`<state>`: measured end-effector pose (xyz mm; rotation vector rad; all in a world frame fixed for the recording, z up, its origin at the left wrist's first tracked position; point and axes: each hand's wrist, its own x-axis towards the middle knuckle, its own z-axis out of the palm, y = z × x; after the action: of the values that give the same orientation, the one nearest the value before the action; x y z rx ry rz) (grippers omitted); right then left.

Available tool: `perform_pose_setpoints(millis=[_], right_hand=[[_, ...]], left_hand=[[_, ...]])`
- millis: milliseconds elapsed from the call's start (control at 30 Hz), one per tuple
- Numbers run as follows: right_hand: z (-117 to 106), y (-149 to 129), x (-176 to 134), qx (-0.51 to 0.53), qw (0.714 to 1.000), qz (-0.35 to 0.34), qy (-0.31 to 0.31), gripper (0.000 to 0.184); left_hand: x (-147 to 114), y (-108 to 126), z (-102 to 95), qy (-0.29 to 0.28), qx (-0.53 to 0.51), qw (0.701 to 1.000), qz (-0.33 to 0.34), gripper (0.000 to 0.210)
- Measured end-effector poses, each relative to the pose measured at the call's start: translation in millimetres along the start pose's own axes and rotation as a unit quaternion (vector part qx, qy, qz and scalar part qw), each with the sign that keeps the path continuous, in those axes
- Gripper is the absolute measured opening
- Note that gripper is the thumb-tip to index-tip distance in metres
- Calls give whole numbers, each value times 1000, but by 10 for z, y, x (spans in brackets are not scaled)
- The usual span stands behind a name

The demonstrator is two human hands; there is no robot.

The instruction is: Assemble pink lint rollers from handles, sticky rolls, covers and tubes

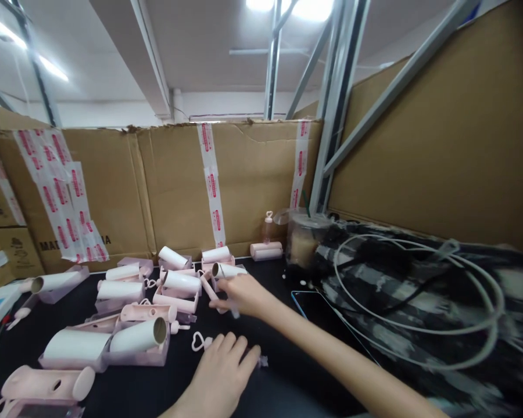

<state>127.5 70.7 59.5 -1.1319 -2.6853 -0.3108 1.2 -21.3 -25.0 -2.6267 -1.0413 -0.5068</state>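
Note:
My left hand [220, 371] is closed, fingers curled down over a pink piece with a heart-shaped loop [198, 342]. The loop sticks out at the left, and a clear end shows past the fingertips at the right. Beyond it, my right hand [246, 295] pinches a slim pale pink part [208, 286] between thumb and fingers. Something clear and blurred shows below that palm. Right behind these fingers lies a white roll with a cardboard core [229, 270]. To the left, a white roll [182, 282] rests on a pink holder [176, 302].
Several more white rolls [76, 347] and pink holders [47, 383] spread over the black table at left. A phone [326, 313], a drink cup [305, 244] and a coiled white cable [475, 331] on dark patterned cloth are at right. Cardboard [174, 180] walls the back.

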Motion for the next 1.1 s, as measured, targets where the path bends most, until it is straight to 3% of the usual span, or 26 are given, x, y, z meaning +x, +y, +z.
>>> perform_pose_setpoints(millis=[100, 233, 333, 467, 600, 700, 800, 933, 1100], right_hand=[[194, -65, -33, -25, 1000, 8, -15, 33], [251, 81, -208, -47, 998, -12, -30, 11], [200, 314, -304, -60, 997, -22, -38, 9], [95, 624, -349, -65, 998, 1, -23, 17], [-38, 985, -299, -70, 989, 120, 44, 23], [-68, 1320, -157, -86, 952, 280, 92, 31], [12, 1597, 29, -71, 912, 396, 81, 30], [186, 1764, 220, -25, 880, 469, 64, 29], [271, 1798, 279, 15, 856, 510, 80, 29]], left_hand=[[-63, 54, 87, 1, 25, 1000, -19, 46], [-8, 97, 8, -57, 23, 997, -42, 50], [188, 80, -20, -72, 38, 995, -54, 46], [537, -56, 122, -54, 50, 994, -86, 38], [794, -258, 304, -31, 57, 991, -116, 34], [906, -377, 415, -12, 63, 988, -141, 33], [963, -442, 507, 11, 69, 984, -163, 35], [965, -467, 590, 45, 77, 982, -164, 40], [938, -450, 614, 80, 64, 985, -140, 36]])
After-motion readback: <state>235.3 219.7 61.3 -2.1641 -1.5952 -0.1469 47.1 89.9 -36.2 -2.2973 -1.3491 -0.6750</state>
